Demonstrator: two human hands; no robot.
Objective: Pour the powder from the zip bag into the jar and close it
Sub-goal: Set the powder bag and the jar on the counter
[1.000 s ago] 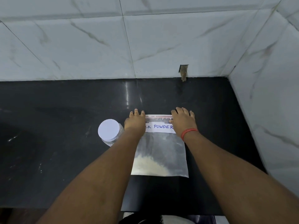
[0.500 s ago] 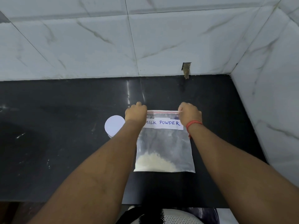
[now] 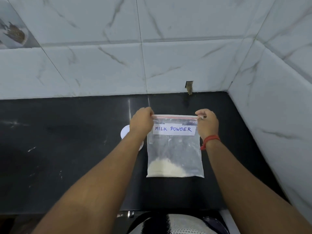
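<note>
Head view, one frame.

Counter [image 3: 67, 141]: black, glossy, with pale flecks on the left part. It serves as the landmark for all that follows.

Wall [image 3: 101, 65]: pale marbled tiles behind the counter and along its right side. A small chipped notch [image 3: 189, 86] sits where the back tiles meet the counter.

Bag [image 3: 175, 149]: clear zip bag near the middle of the counter, held up by its top corners, its lower edge toward the counter's front. A red strip [image 3: 175, 117] runs along the top and looks sealed. A white label [image 3: 173, 129] below it reads MILK POWDER in blue.

Powder [image 3: 166, 168]: pale cream heap settled in the bag's lower left corner.

Left hand [image 3: 141, 122]: pinched shut on the bag's top left corner, over the counter's middle.

Right hand [image 3: 207, 123]: pinched shut on the bag's top right corner; the two hands are apart, the bag's width between them. A red thread band [image 3: 211, 139] circles this wrist.

Jar [image 3: 125, 132]: just left of the bag on the counter, mostly hidden behind the left forearm. Only part of its white lid shows; the lid is on.

Person's clothing [image 3: 177, 223]: white and dark, at the counter's front edge.
</note>
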